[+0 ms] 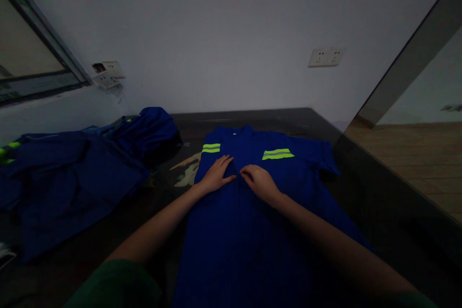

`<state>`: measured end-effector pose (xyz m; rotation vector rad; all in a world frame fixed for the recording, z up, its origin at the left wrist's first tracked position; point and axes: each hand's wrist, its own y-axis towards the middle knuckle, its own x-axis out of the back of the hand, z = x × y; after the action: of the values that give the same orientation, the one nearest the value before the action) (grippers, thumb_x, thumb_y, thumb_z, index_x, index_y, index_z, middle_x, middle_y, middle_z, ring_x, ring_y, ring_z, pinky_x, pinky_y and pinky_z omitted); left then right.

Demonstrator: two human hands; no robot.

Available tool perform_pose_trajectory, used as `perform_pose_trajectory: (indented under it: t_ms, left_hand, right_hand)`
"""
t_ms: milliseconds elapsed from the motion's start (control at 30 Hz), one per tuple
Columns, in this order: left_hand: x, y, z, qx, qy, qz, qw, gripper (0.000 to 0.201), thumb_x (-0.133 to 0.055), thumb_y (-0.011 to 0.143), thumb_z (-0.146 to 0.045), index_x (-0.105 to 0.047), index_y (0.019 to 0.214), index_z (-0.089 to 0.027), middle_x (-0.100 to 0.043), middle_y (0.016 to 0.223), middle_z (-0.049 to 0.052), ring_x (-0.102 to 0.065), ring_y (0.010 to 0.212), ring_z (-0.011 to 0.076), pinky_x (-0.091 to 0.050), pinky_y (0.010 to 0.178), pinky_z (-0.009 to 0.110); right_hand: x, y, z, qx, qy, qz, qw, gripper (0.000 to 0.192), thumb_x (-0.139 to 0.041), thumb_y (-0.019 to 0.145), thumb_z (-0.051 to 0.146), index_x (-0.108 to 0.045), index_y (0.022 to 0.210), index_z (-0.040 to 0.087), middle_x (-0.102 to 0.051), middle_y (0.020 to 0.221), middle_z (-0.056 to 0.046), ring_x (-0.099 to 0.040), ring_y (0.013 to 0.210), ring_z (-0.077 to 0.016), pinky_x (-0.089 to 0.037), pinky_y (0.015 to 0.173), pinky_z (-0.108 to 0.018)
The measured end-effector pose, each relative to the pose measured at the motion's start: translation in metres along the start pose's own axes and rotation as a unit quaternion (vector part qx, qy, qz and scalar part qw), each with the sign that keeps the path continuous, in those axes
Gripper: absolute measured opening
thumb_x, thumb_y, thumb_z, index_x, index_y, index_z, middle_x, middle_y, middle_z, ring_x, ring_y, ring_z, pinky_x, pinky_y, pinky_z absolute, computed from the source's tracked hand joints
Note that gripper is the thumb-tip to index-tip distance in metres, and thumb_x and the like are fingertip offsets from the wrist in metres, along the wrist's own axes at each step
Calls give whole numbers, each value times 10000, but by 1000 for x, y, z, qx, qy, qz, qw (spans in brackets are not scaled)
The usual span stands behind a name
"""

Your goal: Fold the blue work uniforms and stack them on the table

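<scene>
A blue short-sleeved work shirt lies front up in front of me, its collar pointing towards the wall. A yellow-green reflective strip crosses its right chest, and a second strip is on the left. My left hand rests flat on the left front with its fingers stretched out. Close beside it, my right hand is closed, thumb and fingertips pinched at the front opening's edge. The fabric between those fingertips is barely visible. On the right the sleeve is spread outwards; no left sleeve shows.
More dark blue garments are heaped on the left, some with yellow-green strips. The dark table meets a white wall with sockets. Another socket hangs loose near the window. Wooden floor lies beyond the right edge.
</scene>
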<state>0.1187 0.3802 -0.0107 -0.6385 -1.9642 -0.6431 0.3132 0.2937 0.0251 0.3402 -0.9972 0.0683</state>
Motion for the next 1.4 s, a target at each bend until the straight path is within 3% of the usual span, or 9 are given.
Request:
perform_pose_trajectory:
  t_ms: [100,233,433,667,800,1000,1133,1300,1400]
  left_hand:
    - [1,4,3,19,10,39,999,696,-552,876,-476,-314,1459,-180,-279,1549,150,-206,1449,261,-183,1174,475]
    - [4,6,9,22,2,70,997,498,-365,970,-369,-360,1439,-200,-283,1552,101,-192,1452,203,-173,1179,448]
    - [5,8,15,36,55,32,997,513,-349,971,-392,-361,1445,-197,-297,1551,83,-203,1451,192,-193,1178,417]
    - [5,11,10,93,151,81,981,581,-275,978,-499,-209,1515,-288,-128,1597,44,-102,1469,230,-133,1175,490]
    - [7,11,7,97,157,98,978,529,-248,982,-508,-205,1497,-396,-87,1604,6,-90,1468,261,-138,1159,529]
    - [12,18,11,113,127,121,978,540,-227,966,-565,-225,1486,-417,-90,1606,11,-90,1467,281,-126,1145,565]
    - [12,42,22,161,138,77,974,577,-227,957,-577,-233,1497,-371,-103,1604,33,-92,1464,310,-128,1137,590]
    - [11,77,49,241,170,-14,955,622,-214,969,-504,-258,1508,-198,-235,1565,139,-168,1456,281,-140,1159,526]
    - [12,90,66,278,159,-23,947,642,-225,945,-558,-304,1492,-230,-247,1562,127,-193,1448,299,-181,1145,545]
  right_hand:
    - [-7,19,8,-40,10,26,999,107,-576,883,192,-610,982,168,-666,897,-52,-610,807,-167,-428,708,-265]
    - [-21,27,8,-49,17,38,998,90,-610,856,137,-595,940,164,-634,836,-32,-586,786,-156,-403,702,-257]
    - [-28,20,2,-31,18,11,999,92,-596,856,98,-594,916,167,-627,851,-34,-578,812,-156,-425,724,-259]
    - [-30,11,15,90,-166,-24,982,225,-555,897,164,-640,1105,163,-637,1164,-125,-568,1079,-248,-477,880,-377]
    - [-40,-4,19,108,-193,8,975,337,-471,945,204,-603,1241,110,-608,1281,-153,-553,1191,-251,-452,995,-396]
    - [-44,-21,9,109,-172,38,978,456,-409,977,303,-507,1359,74,-445,1440,-171,-401,1355,-259,-342,1118,-447]
    - [-42,-21,9,99,-137,42,985,456,-393,979,303,-501,1370,94,-431,1449,-166,-378,1370,-252,-313,1133,-473]
    - [-42,-22,10,90,-119,37,988,452,-404,979,290,-493,1375,91,-427,1454,-156,-372,1373,-251,-304,1141,-472]
    - [-43,-22,9,93,-111,34,989,451,-414,976,293,-494,1374,96,-429,1453,-151,-378,1370,-251,-312,1138,-480]
